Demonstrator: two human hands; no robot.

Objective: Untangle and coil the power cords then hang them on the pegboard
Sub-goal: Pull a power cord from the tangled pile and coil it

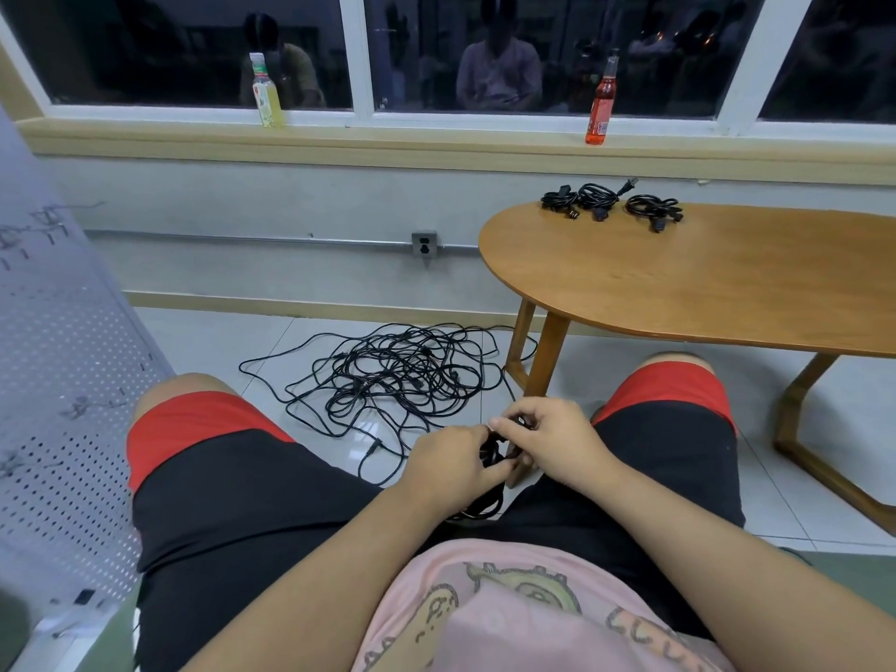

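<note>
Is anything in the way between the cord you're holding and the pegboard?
Nothing really. The left hand and right hand hold the cord over the lap. The pegboard stands on the left, and only the person's own left leg lies between.

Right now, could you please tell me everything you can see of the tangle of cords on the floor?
The tangle of cords is a loose heap of thin black cable with many overlapping loops and a few small plugs. It lies spread flat on the pale glossy floor, its right edge reaching the table leg. One strand runs toward the right hand, which with the left hand grips a cord; whether they join is hidden.
</note>
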